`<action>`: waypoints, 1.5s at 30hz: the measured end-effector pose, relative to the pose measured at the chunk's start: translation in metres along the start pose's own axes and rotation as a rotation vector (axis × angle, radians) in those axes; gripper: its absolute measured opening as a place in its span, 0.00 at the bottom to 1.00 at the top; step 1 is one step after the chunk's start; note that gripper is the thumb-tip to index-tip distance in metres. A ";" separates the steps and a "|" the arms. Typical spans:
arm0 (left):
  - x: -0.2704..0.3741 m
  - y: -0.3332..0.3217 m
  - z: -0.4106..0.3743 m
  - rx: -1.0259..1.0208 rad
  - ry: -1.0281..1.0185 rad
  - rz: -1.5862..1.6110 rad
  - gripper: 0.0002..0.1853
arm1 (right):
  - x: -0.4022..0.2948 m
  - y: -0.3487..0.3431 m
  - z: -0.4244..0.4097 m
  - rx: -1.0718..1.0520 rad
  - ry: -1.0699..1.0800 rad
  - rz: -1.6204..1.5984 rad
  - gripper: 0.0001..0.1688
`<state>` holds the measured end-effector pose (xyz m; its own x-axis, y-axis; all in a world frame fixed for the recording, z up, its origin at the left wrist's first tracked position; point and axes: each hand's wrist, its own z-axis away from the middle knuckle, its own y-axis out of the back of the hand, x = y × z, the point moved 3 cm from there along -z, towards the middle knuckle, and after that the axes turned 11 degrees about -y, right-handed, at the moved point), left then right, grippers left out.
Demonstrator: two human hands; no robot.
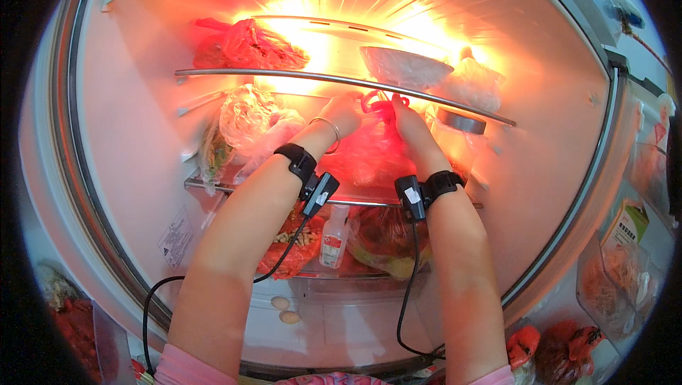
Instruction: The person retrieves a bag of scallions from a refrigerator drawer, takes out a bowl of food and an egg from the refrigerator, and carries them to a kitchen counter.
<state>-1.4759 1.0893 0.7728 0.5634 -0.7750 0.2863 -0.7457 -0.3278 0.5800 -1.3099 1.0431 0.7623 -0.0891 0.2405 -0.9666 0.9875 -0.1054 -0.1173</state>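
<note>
Both my arms reach into a lit refrigerator. A red plastic bag (367, 156) sits on its middle shelf, its knotted top between my hands. My left hand (343, 113) is at the left side of the knot; its fingertips are partly hidden near the upper shelf's edge. At the right, my right hand (409, 118) has its fingers against the red loops of the knot. How firmly either hand grips cannot be seen. Left of the bag lie clear plastic bags (250, 118); to its right stands a container with a grey lid (461, 120).
The upper glass shelf's metal edge (341, 82) crosses just above my hands. On that shelf are a red bag (250, 46) and a wrapped bowl (406, 65). Below stand a white bottle (334, 236) and bagged food (386, 241). Two eggs (285, 310) lie lower. Cables hang from both wrists.
</note>
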 end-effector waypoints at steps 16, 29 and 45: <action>-0.001 -0.032 -0.030 -0.324 -0.085 -0.090 0.20 | -0.015 0.010 0.000 0.209 0.844 1.157 0.16; 0.009 -0.029 -0.026 -0.267 -0.142 0.086 0.20 | -0.011 0.019 -0.015 0.522 0.637 1.221 0.18; 0.024 -0.009 -0.028 -0.061 0.152 -0.037 0.25 | -0.006 0.015 0.004 -0.069 0.586 0.549 0.11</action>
<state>-1.4462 1.0890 0.7959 0.6412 -0.6706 0.3732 -0.7029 -0.3181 0.6362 -1.2953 1.0360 0.7657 0.4747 0.6406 -0.6035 0.8782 -0.2999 0.3725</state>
